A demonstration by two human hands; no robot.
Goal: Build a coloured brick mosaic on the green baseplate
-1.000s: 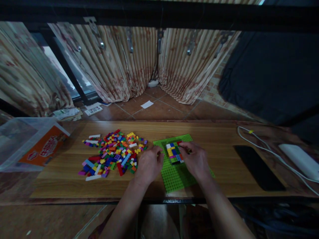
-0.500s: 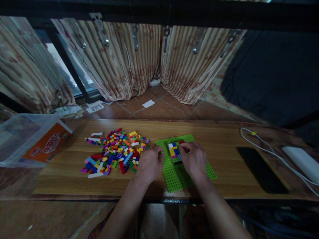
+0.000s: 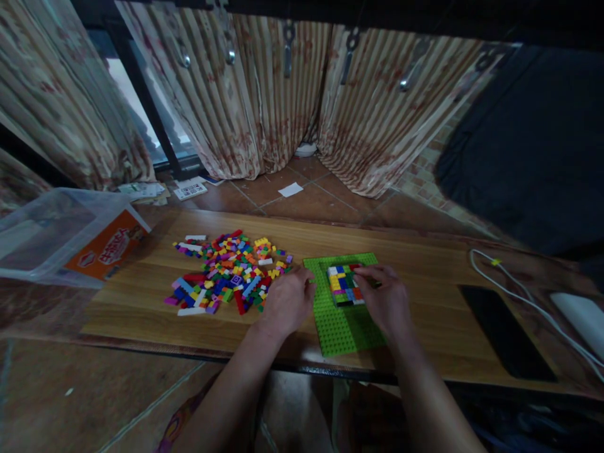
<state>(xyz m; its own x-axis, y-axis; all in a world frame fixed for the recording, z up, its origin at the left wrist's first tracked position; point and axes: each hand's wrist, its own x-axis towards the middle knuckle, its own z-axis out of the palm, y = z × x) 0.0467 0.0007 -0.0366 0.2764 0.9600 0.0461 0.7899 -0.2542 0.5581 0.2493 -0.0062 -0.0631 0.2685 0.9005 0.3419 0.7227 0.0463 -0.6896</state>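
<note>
A small block build point(image 3: 343, 292) of white, yellow, blue, red and other toy bricks sits on a green studded baseplate point(image 3: 333, 336). My right hand point(image 3: 387, 301) reaches over the build's right side, thumb and index finger bent together at its edge. Whatever lies between those fingertips is too small to make out. Just left of the baseplate, my left hand point(image 3: 289, 301) hovers with its fingers curled in a pinch; its contents, if any, are hidden. Beside it spreads a heap of loose toy bricks point(image 3: 236, 280) in many colours.
A clear plastic bin point(image 3: 61, 233) with an orange label stands at the wooden table's point(image 3: 155, 327) left end. On the right lie a black phone-like slab point(image 3: 504, 333), a white cable point(image 3: 528, 299) and a white box-shaped device point(image 3: 578, 321). Striped curtains point(image 3: 278, 100) hang beyond.
The camera view has tilted and shifted. My right hand covers less of the build, so more of its green and orange bricks show. My left hand stays beside the baseplate.
</note>
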